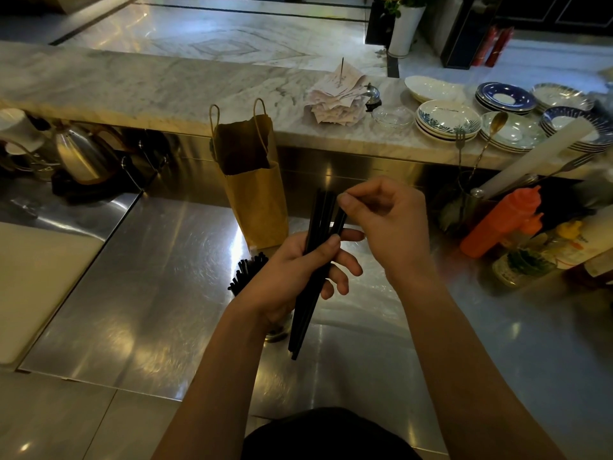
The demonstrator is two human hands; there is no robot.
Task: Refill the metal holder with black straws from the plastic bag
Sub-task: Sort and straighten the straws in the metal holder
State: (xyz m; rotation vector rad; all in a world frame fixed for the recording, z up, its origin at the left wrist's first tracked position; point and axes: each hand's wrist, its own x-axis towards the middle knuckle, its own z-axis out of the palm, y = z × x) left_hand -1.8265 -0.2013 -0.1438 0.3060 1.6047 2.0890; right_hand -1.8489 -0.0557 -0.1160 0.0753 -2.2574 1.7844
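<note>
My left hand (292, 273) grips a bundle of several long black straws (320, 224) around their middle, held nearly upright over the steel counter. My right hand (384, 224) is above and to the right, its thumb and forefinger pinched at the top end of one straw. Under my left hand stands the metal holder (278, 330), mostly hidden by the wrist, with several black straws (245, 270) sticking out of it to the left. No plastic bag can be made out.
A brown paper bag (255, 194) stands just behind the holder. At left are a kettle (79, 157) and a white board (36, 280). At right are an orange squeeze bottle (501, 224), jars, a cutlery cup, stacked plates (447, 121) and receipts (335, 94) on the marble ledge.
</note>
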